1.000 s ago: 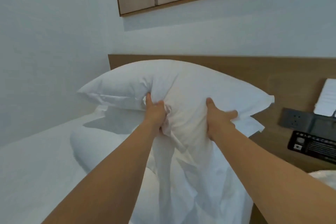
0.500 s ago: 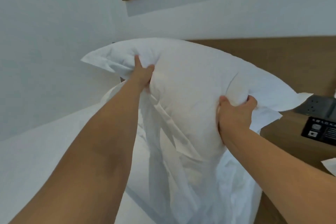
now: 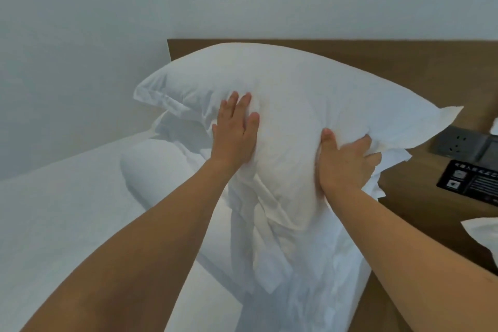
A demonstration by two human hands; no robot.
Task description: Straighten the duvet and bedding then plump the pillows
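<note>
The left hand (image 3: 237, 131) is pressing flat against the face of the white pillow (image 3: 291, 105), its fingers straight and spread, grasping nothing, while the right hand (image 3: 347, 162) is gripping the pillow's lower right edge, thumb on the near face and fingers curling round behind into the fabric. Between and above the two hands the pillow is being held up, tilted in front of the wooden headboard (image 3: 404, 62), so this is judged to be the plumping step, with the filling being patted and squeezed toward the middle. The next move probably calls for more pats from the flat hand against the gripping hand's hold, then setting the pillow down squarely. Below the left hand a second pillow (image 3: 153, 170) is lying on the white bedding (image 3: 54, 224); below the right hand loose white fabric (image 3: 310, 277) is hanging crumpled, and whether it is pillowcase or duvet is hard to tell. Right of the right hand, a wall socket panel (image 3: 458, 141) and a dark card (image 3: 471, 183) are partly cut off, the card's print being unreadable. The right hand's fingertips are hidden.
</note>
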